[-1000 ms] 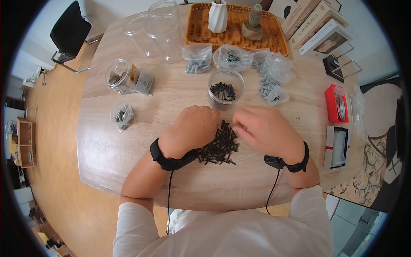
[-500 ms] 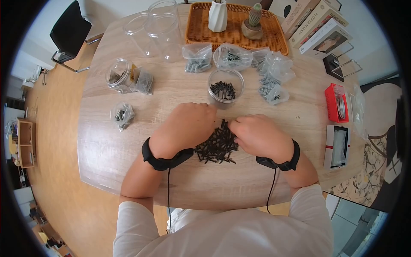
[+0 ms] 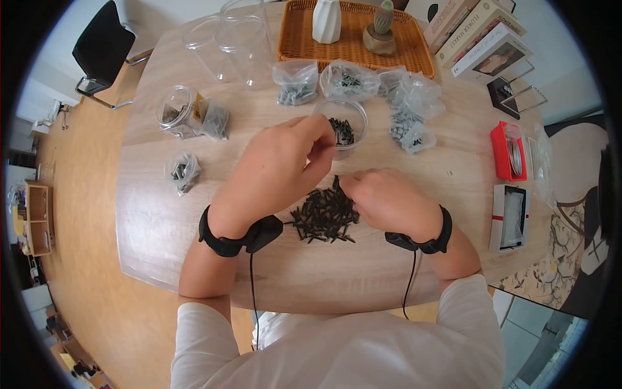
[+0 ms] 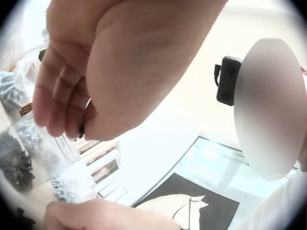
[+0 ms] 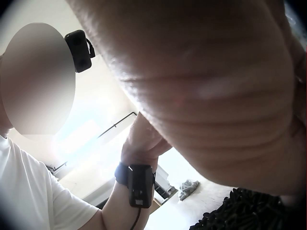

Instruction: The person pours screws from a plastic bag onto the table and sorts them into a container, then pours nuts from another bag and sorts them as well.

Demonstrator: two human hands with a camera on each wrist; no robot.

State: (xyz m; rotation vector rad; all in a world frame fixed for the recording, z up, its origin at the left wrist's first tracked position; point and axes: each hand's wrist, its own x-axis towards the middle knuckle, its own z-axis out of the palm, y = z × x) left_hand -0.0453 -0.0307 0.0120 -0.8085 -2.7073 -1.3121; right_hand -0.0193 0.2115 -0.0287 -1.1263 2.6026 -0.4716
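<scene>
In the head view the left hand is raised by the near left rim of a clear round tub holding black screws. The left wrist view shows that hand pinching a small black screw between thumb and fingertips. A loose pile of black screws lies on the table in front of the tub. At the pile's upper right edge is the right hand, knuckles up, its fingers bent down to the screws; its fingertips are hidden, so what they hold cannot be told.
Bags of grey hardware stand behind the tub, before a wicker tray. Clear jars are at the back left, another jar and a small bag at the left. A red basket and a box lie right.
The left hand has risen from the pile to the tub's rim, its thumb and fingers now showing. The right hand has come in from the right to the pile's edge.
</scene>
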